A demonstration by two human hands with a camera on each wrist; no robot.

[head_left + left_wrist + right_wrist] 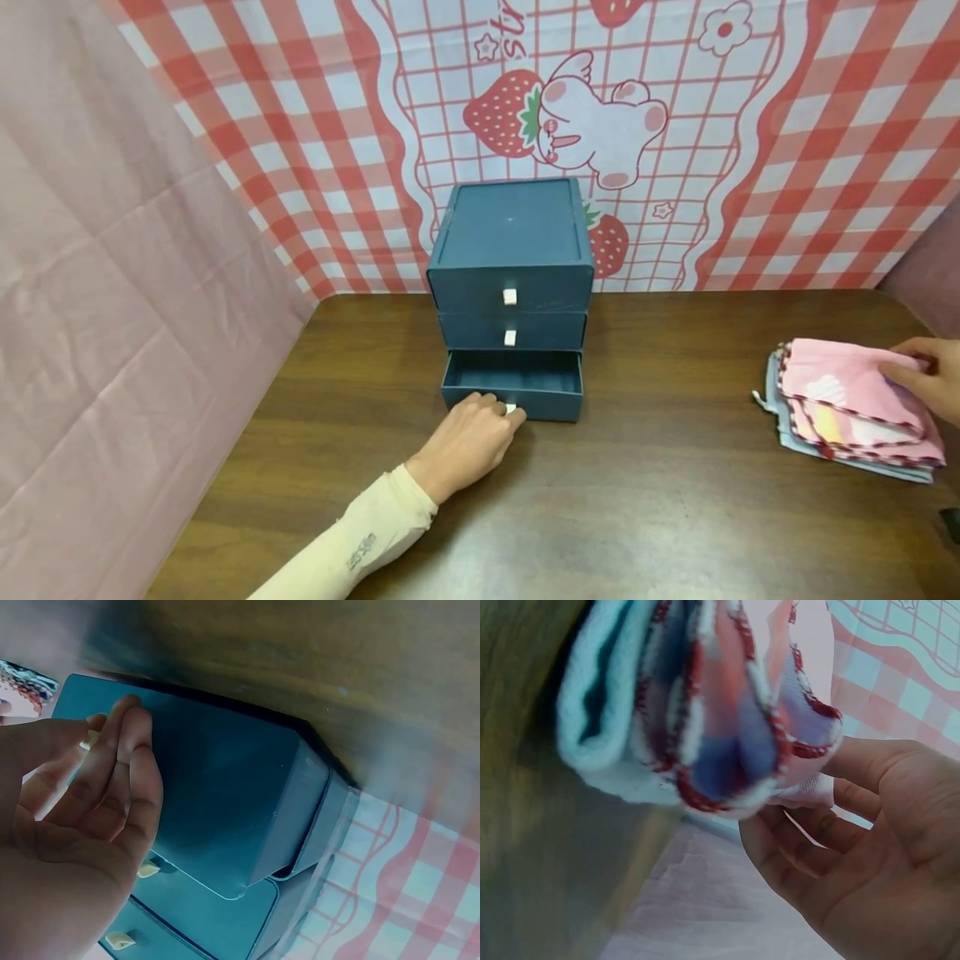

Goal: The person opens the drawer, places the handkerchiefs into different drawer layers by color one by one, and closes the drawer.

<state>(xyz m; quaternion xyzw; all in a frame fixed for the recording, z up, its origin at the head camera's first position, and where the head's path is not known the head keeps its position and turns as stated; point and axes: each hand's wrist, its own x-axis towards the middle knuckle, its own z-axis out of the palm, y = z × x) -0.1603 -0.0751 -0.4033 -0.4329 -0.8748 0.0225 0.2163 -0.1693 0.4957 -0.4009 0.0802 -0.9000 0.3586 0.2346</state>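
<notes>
A dark blue three-drawer box stands against the back cloth, its bottom drawer pulled out and bare inside. My left hand is at the front of that drawer, with thumb and fingers pinching its small white knob. Over at the right, my right hand grips the edge of a folded pink towel between thumb and fingers. This towel, trimmed in dark red and white, tops a small pile. Beneath it lie more pink folds and a light blue cloth at the bottom.
The upper two drawers are closed, each with a white knob. A red-checked strawberry cloth hangs behind the brown wooden table. Pink fabric covers the left side. A small dark object shows at the right edge.
</notes>
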